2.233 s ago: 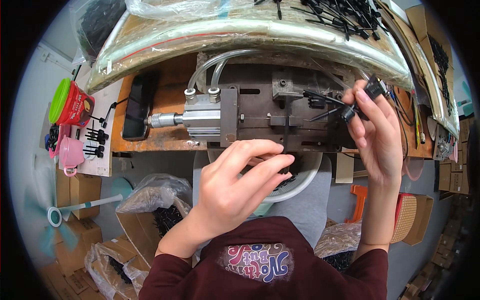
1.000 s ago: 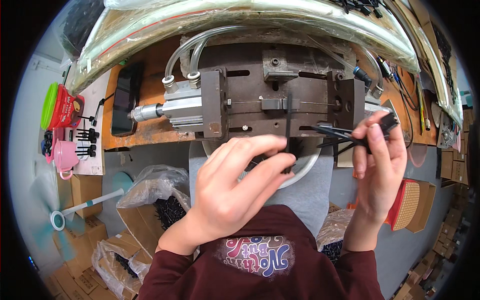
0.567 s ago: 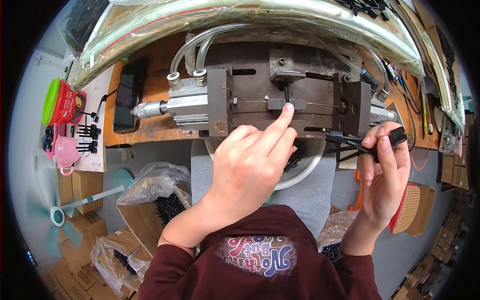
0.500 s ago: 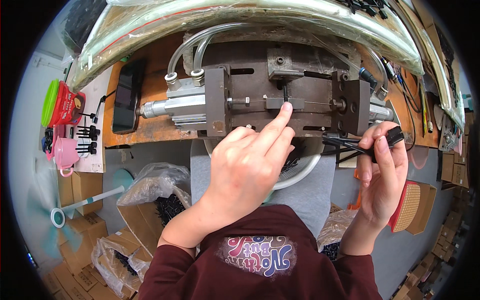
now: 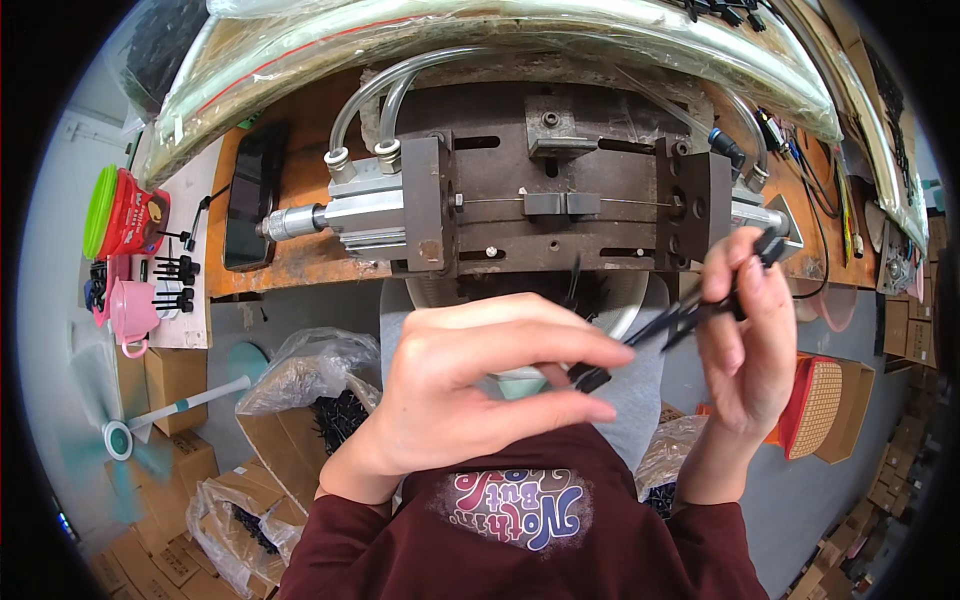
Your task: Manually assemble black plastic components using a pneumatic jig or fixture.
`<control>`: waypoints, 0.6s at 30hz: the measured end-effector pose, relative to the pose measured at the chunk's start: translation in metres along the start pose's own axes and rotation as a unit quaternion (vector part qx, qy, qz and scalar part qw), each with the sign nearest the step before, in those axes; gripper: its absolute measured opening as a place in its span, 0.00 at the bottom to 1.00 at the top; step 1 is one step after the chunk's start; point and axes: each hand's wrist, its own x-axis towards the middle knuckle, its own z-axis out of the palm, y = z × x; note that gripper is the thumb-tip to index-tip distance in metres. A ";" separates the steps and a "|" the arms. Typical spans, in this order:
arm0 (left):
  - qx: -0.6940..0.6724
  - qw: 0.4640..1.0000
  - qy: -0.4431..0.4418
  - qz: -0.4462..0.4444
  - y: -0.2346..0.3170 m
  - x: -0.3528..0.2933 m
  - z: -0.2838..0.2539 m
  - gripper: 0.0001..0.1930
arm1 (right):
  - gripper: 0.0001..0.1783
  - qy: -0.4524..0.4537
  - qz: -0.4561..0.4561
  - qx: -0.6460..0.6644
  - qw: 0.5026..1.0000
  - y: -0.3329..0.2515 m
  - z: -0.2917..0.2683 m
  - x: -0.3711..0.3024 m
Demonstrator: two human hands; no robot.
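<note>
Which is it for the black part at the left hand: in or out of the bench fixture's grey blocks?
Out: the black part shows between thumb and fingers of the left hand, nearer the person than the grey blocks.

Bright, diffuse light covers the tabletop [image 5: 310,268] and hands [image 5: 455,375], with soft shadows. Glare streaks the clear plastic wrap [image 5: 480,45]. Motion blur smears the fan blades [image 5: 140,475] and softens the black parts [image 5: 684,318]. Straight edges bow toward the rim, which falls to black; stacked boxes [image 5: 885,490] at lower right look dim.
</note>
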 end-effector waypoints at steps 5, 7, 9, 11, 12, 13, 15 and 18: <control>0.103 0.992 0.060 0.035 -0.008 -0.007 -0.003 0.19 | 0.08 0.069 -0.120 -0.007 0.990 -0.005 -0.019 0.002; 0.182 0.978 0.079 0.063 -0.017 -0.007 0.005 0.17 | 0.09 0.094 -0.131 -0.035 0.986 -0.002 -0.016 0.001; 0.272 0.953 0.090 0.099 -0.032 -0.009 0.013 0.16 | 0.10 0.106 -0.132 -0.077 0.982 0.003 -0.011 -0.001; 0.362 0.919 0.090 0.126 -0.042 -0.009 0.018 0.13 | 0.11 0.127 -0.154 -0.126 0.972 0.007 -0.004 0.000; 0.393 0.905 0.088 0.134 -0.042 -0.007 0.019 0.13 | 0.11 0.137 -0.164 -0.150 0.965 0.008 -0.001 0.000; 0.423 0.891 0.085 0.143 -0.043 -0.004 0.019 0.14 | 0.13 0.103 -0.182 -0.137 0.968 0.010 -0.004 -0.001; 0.462 0.867 0.090 0.166 -0.048 0.000 0.021 0.13 | 0.13 0.108 -0.178 -0.154 0.966 0.016 0.001 -0.002; 0.511 0.846 0.064 0.139 -0.039 0.002 0.024 0.13 | 0.13 0.071 -0.174 -0.159 0.969 0.022 0.001 -0.004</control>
